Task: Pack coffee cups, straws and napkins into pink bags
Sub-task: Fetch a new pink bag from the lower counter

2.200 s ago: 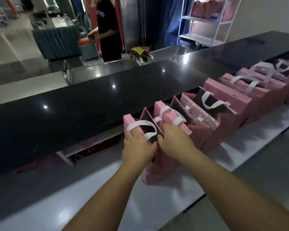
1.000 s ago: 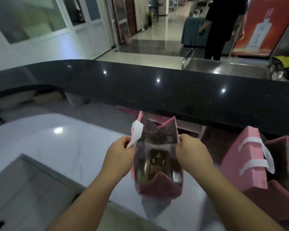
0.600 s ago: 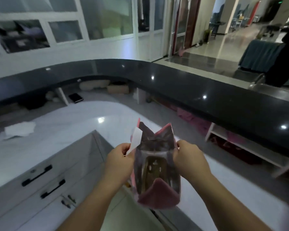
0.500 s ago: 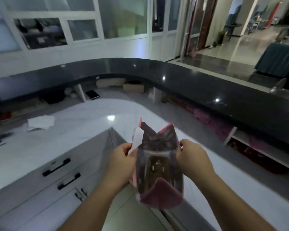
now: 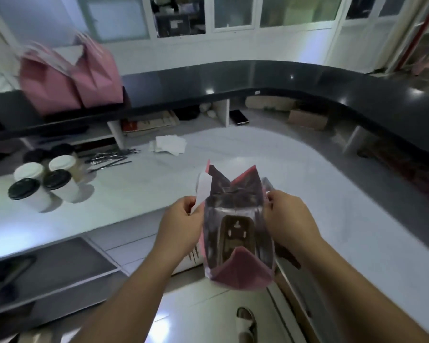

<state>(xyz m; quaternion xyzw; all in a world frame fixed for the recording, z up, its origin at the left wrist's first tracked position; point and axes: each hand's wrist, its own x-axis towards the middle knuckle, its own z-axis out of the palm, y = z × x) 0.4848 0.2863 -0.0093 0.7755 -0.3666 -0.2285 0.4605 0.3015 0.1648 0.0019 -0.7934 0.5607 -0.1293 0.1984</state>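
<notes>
I hold a pink bag [image 5: 235, 273] in the air with its mouth spread wide; a brown cardboard insert lies at its bottom. My left hand [image 5: 181, 226] pinches the bag's left rim and white handle. My right hand [image 5: 290, 219] pinches the right rim. Several lidded coffee cups [image 5: 45, 184] stand on the white counter [image 5: 258, 169] at the left. Behind them lie dark wrapped straws [image 5: 109, 158], and white napkins [image 5: 169, 144] sit further right.
Two more pink bags [image 5: 70, 78] stand on the raised black countertop [image 5: 307, 78] at the upper left. Cardboard boxes [image 5: 307, 118] and clutter fill the shelf under that top. A grey tray [image 5: 47, 266] and floor tiles lie below my arms.
I lifted one bag out of the row on the right, spread its mouth and turned left with it. The cups, straws and napkins have come into view.
</notes>
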